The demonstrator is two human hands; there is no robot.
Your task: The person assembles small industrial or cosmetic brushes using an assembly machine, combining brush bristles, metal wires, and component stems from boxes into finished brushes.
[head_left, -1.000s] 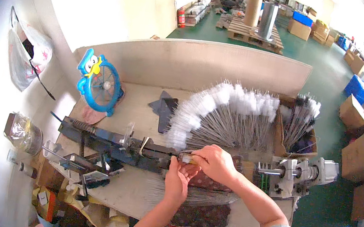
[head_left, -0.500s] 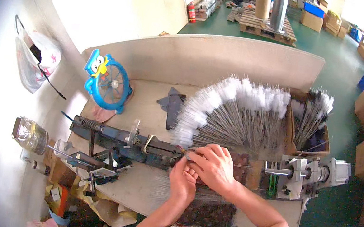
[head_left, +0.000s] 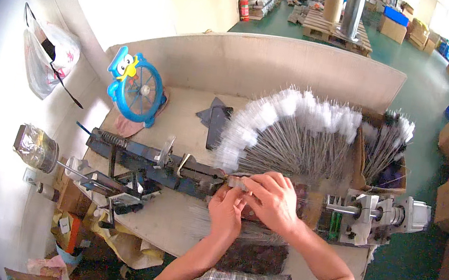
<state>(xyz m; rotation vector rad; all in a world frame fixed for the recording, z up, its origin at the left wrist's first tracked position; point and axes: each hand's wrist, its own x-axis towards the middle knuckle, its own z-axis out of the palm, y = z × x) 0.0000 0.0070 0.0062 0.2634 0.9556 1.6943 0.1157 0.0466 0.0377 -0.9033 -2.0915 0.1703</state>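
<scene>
Just right of bar point(head_left: 195, 175): left hand point(head_left: 226, 214) fingers, curled lower before, now up at right hand point(head_left: 273, 203); can't tell either's grip.

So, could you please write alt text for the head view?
A person's left hand and right hand are close together at the end of a dark bench fixture. Behind them, white-tipped wire brushes fan across the workbench.

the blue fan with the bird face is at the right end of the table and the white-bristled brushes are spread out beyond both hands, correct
Not quite: the blue fan stands on the left side of the table, as the head view shows. The white-bristled brushes are spread out beyond the left hand and right hand.
</scene>
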